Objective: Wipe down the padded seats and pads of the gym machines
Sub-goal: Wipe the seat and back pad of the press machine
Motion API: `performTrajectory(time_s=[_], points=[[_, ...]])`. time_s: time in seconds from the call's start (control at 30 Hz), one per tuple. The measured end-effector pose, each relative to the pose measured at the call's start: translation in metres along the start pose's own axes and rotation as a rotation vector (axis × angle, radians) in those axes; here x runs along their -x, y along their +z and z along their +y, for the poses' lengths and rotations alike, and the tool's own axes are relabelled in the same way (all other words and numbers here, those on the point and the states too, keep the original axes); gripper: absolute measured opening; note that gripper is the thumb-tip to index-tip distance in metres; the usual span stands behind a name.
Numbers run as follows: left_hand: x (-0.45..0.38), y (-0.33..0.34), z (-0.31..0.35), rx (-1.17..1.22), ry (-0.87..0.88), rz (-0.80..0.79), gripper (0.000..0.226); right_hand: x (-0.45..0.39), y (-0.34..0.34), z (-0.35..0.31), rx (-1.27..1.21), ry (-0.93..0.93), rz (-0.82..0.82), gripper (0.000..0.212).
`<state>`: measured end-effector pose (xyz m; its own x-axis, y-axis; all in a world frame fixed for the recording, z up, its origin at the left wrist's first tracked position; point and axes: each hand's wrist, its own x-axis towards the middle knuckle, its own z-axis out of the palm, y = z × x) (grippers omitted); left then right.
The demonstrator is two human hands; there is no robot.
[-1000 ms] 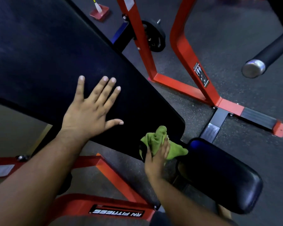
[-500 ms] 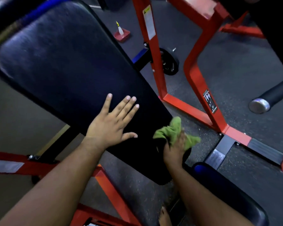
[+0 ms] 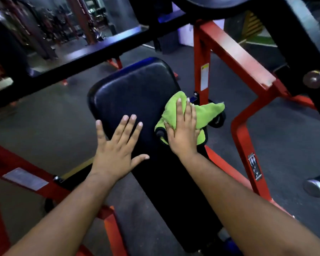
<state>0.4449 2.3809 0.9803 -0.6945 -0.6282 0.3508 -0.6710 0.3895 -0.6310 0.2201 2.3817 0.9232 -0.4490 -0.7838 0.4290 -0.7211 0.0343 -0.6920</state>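
To wipe the black back pad (image 3: 137, 93) well, I would keep the green cloth (image 3: 175, 109) flat and sweep it across the whole pad in overlapping passes. The right hand (image 3: 183, 130) presses the cloth with straight fingers at the pad's right edge. The left hand (image 3: 116, 145) lies flat and spread on the pad, just beside the cloth.
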Motion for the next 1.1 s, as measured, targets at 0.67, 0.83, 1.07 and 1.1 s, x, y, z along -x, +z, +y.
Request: performTrajectory(time_s=[0.67, 0.83, 1.07, 1.1], points=[[0.036, 0.008, -0.018, 0.193, -0.223, -0.013, 0.106, 0.011, 0.004, -0.097, 0.102, -0.387, -0.104, 0.09], [0.034, 0.005, -0.018, 0.234, -0.232, -0.059, 0.106, -0.084, -0.036, -0.085, 0.25, -0.336, -0.076, 0.096], [0.033, 0.0, -0.003, 0.316, -0.281, -0.091, 0.098, -0.053, -0.002, -0.178, 0.239, -0.655, -0.126, 0.078], [0.033, -0.001, -0.002, 0.316, -0.281, -0.095, 0.096, -0.056, -0.003, -0.178, 0.278, -0.755, -0.162, 0.078]])
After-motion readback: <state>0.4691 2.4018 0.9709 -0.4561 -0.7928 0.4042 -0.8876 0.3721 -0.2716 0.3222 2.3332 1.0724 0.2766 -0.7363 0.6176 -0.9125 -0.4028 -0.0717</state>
